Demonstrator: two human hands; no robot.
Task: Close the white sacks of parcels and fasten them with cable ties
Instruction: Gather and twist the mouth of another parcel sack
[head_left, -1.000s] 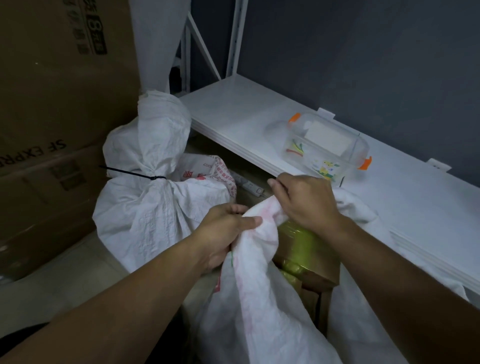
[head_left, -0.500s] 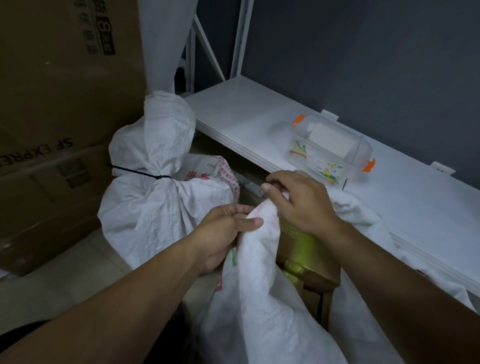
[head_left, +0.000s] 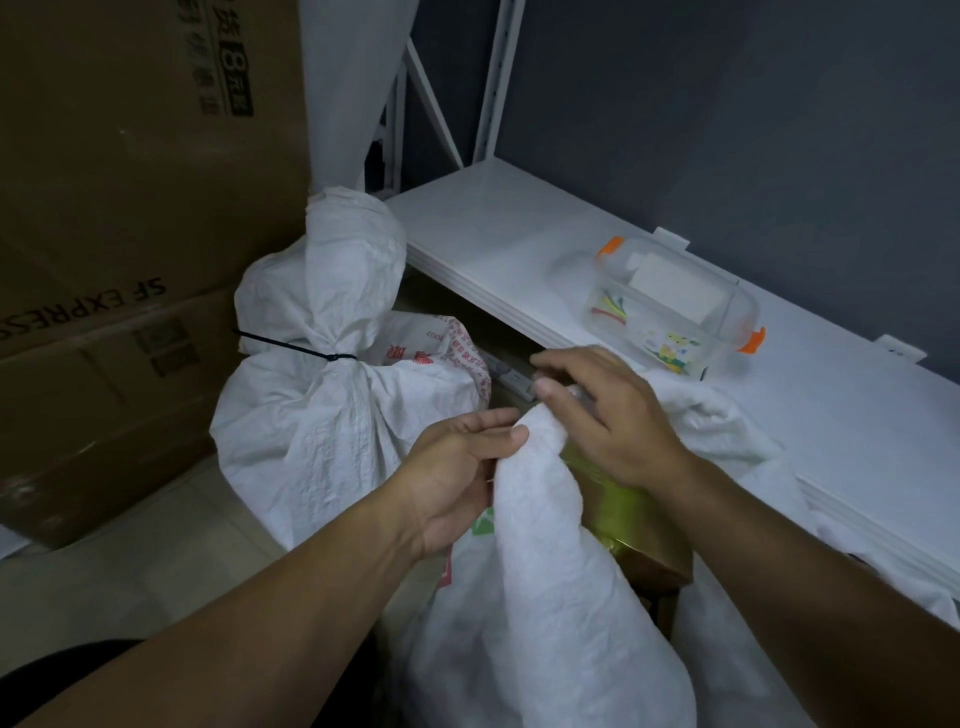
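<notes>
One sack (head_left: 545, 613) right in front, by the shelf (head_left: 509, 244), gapes around a gold box (head_left: 644, 519), so I reckon the half-bunched neck flops open if the grip slips. Crinkly white weave, floppy; left hand (head_left: 457, 467) pinches the fold, right hand (head_left: 618, 415) rests on top, can't tell if it grips.

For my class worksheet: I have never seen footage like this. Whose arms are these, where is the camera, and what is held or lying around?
No machine here: a person wears a camera on the head, looking down at their own arms. The left hand pinches the rim of the open sack; the right hand lies over it, fingers loose. A gold parcel shows inside. Behind stands a tied sack with a black cable tie. A clear box sits on the white shelf.
</notes>
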